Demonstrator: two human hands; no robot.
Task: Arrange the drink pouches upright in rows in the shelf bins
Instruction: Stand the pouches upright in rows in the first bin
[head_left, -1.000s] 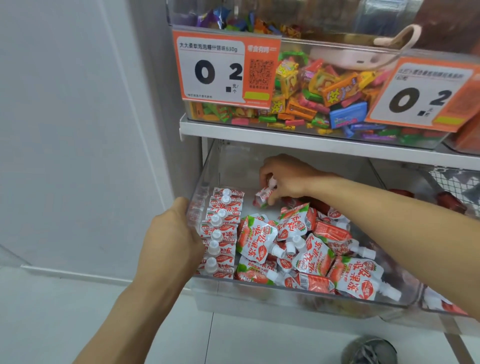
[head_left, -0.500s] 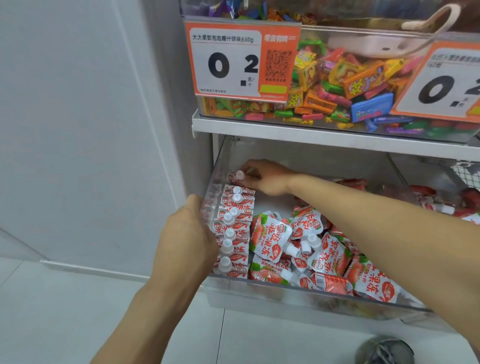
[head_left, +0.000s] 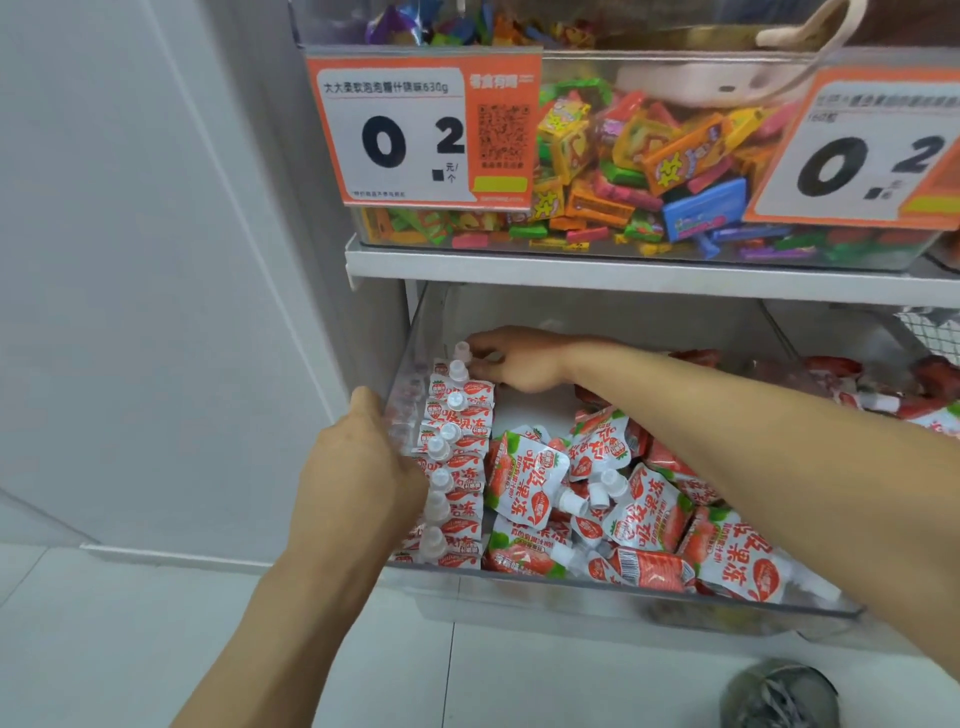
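Note:
A clear plastic bin on the lower shelf holds red-and-white strawberry drink pouches with white caps. Along its left wall stands an upright row of pouches. At the far end of that row my right hand holds the backmost pouch by its top, fingers curled round it. My left hand grips the bin's left wall near the front, thumb outside, its fingers against the row. A loose pile of pouches lies flat across the bin's middle and right.
The shelf above carries a clear bin of bright wrapped candies with orange price tags. More red pouches lie in the neighbouring bin at right. A white wall stands at left, a shoe below.
My right hand carried a pouch from the bin's middle to the back left and set it at the far end of the upright row. The left hand stayed on the bin wall.

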